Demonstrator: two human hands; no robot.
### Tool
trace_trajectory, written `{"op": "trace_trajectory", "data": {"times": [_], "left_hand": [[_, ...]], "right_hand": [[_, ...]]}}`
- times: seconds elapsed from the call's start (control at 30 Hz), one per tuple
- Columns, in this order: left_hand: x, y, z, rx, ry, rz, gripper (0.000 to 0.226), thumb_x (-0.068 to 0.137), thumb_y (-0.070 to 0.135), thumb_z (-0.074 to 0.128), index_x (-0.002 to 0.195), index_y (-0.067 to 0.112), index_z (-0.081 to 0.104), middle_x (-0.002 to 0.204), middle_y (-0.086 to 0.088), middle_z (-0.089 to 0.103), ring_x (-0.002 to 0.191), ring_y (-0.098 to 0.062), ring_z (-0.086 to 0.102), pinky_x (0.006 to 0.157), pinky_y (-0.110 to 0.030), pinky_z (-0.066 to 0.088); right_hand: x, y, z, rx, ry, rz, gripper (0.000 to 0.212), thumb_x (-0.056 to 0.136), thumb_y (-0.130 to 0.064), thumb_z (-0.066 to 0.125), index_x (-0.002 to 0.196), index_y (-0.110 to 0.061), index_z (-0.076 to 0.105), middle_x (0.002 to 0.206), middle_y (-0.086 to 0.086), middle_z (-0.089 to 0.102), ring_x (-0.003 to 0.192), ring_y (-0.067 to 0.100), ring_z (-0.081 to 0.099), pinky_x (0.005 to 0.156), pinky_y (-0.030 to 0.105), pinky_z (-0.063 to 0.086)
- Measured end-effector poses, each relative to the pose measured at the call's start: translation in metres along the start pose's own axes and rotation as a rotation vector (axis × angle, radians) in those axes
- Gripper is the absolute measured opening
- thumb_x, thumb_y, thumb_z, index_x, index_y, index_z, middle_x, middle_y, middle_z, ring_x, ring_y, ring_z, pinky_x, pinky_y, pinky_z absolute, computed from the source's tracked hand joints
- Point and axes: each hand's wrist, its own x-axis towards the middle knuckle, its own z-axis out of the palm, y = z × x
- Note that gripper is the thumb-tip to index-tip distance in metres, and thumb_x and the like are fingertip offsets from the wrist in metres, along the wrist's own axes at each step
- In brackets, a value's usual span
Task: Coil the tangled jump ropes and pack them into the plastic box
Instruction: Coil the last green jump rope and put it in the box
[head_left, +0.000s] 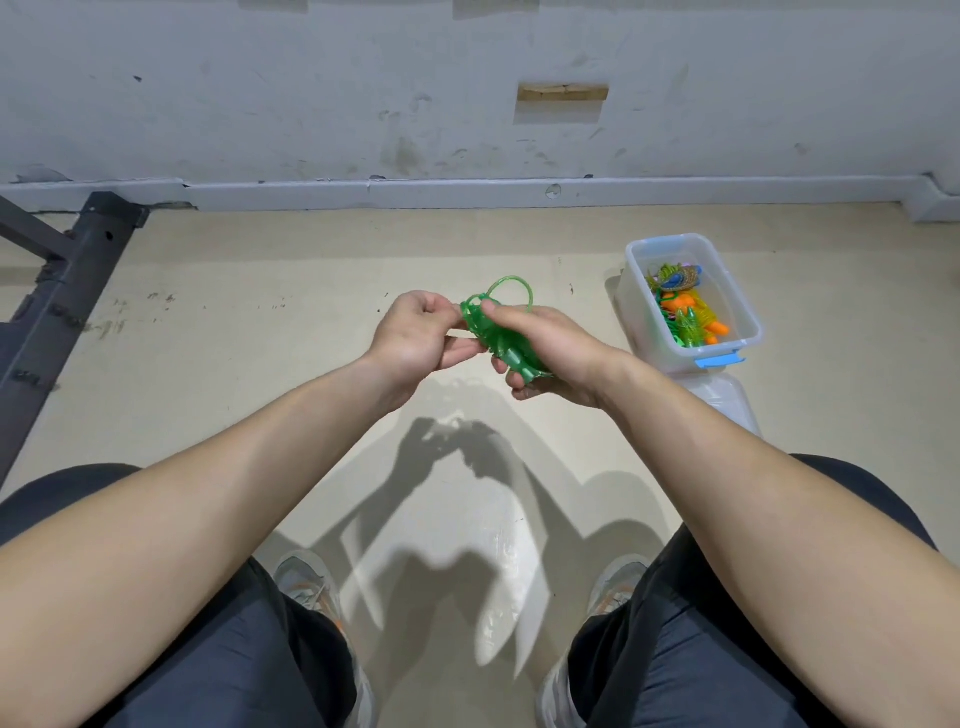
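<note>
A translucent green jump rope (493, 332) is bunched into a coil between both hands, above the floor at the middle of the view. My right hand (545, 353) wraps around the bundle and its green handles. My left hand (421, 332) pinches the rope at the bundle's left end. One loop of rope sticks up above the hands. The clear plastic box (737, 301) stands open on the floor to the right, apart from the hands. Coiled ropes (685, 312) in green, orange and yellow lie inside it.
The box lid (727, 400) with a blue latch lies on the floor just in front of the box. A dark metal frame (62, 291) stands at the left. A grey wall and skirting run along the back. My knees and shoes fill the bottom.
</note>
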Motion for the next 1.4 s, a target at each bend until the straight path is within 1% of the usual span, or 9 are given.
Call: {"op": "trace_trajectory", "data": {"times": [0.2,0.43,0.5,0.63,0.7,0.87,1.03,1.3,1.4], "left_hand": [[0.008,0.006,-0.017,0.118,0.056,0.140,0.015,0.090,-0.006,0.063,0.086,0.008,0.059,0.065,-0.006,0.059,0.062,-0.021,0.065,0.068,-0.029,0.059],[0.010,0.011,-0.029,0.917,0.096,0.612,0.021,0.087,0.011,0.057,0.094,0.020,0.075,0.087,0.001,0.067,0.079,-0.017,0.060,0.078,-0.026,0.046],[0.011,0.011,-0.024,0.702,0.144,0.433,0.016,0.090,0.012,0.056,0.085,0.016,0.071,0.083,0.000,0.064,0.075,-0.019,0.060,0.074,-0.028,0.052],[0.004,0.020,-0.016,-0.155,0.017,-0.074,0.020,0.097,0.010,0.049,0.082,0.010,0.063,0.081,-0.008,0.061,0.071,-0.019,0.063,0.068,-0.034,0.063],[0.004,0.021,-0.019,-0.174,0.004,-0.107,0.022,0.094,0.012,0.047,0.077,0.010,0.060,0.078,-0.009,0.066,0.074,-0.022,0.065,0.069,-0.036,0.062],[0.013,0.022,-0.036,0.327,-0.067,0.093,0.018,0.084,0.027,0.062,0.077,0.010,0.060,0.069,-0.005,0.060,0.070,-0.020,0.063,0.069,-0.040,0.059],[0.027,0.030,-0.060,-0.040,-0.012,-0.014,0.020,0.092,0.022,0.073,0.091,0.011,0.056,0.085,-0.007,0.069,0.074,-0.019,0.075,0.066,-0.028,0.063],[0.031,0.028,-0.044,-0.549,-0.148,-0.113,0.012,0.104,0.022,0.052,0.094,0.016,0.049,0.093,-0.008,0.074,0.101,-0.027,0.073,0.093,-0.044,0.057],[0.034,0.030,-0.044,-0.616,-0.166,-0.090,0.019,0.104,0.024,0.052,0.088,0.015,0.053,0.079,-0.003,0.064,0.081,-0.021,0.071,0.088,-0.043,0.059]], "right_hand": [[0.002,0.001,-0.004,0.308,-0.104,0.076,0.053,0.096,-0.060,0.035,0.099,-0.014,0.063,0.077,0.017,0.058,0.058,0.024,0.047,0.060,0.032,0.040],[0.004,0.005,-0.007,0.366,-0.132,0.071,0.049,0.100,-0.054,0.031,0.118,-0.020,0.060,0.093,0.019,0.063,0.066,0.026,0.052,0.068,0.035,0.044],[0.005,0.006,-0.007,0.372,-0.119,0.058,0.052,0.099,-0.059,0.031,0.117,-0.020,0.059,0.091,0.016,0.063,0.068,0.025,0.053,0.071,0.036,0.043],[0.007,0.007,-0.006,0.359,-0.077,0.045,0.048,0.100,-0.060,0.036,0.112,-0.020,0.060,0.087,0.011,0.061,0.065,0.022,0.050,0.077,0.038,0.044],[0.008,0.007,-0.005,0.312,-0.066,0.044,0.052,0.097,-0.067,0.040,0.105,-0.021,0.063,0.083,0.008,0.060,0.063,0.019,0.050,0.075,0.036,0.046],[0.008,0.012,-0.010,0.184,0.001,0.103,0.052,0.094,-0.066,0.047,0.105,-0.019,0.067,0.078,0.005,0.062,0.054,0.015,0.052,0.065,0.030,0.049],[0.011,0.013,-0.020,0.052,0.104,0.079,0.052,0.096,-0.064,0.046,0.100,-0.017,0.068,0.074,0.006,0.063,0.049,0.018,0.042,0.063,0.030,0.050],[0.012,0.022,-0.007,-0.012,0.102,0.083,0.058,0.101,-0.062,0.037,0.101,-0.011,0.066,0.070,0.005,0.064,0.051,0.019,0.049,0.064,0.033,0.055],[0.012,0.026,-0.004,0.002,0.065,0.096,0.062,0.101,-0.064,0.035,0.101,-0.009,0.065,0.071,0.006,0.065,0.052,0.021,0.054,0.064,0.035,0.056]]}}
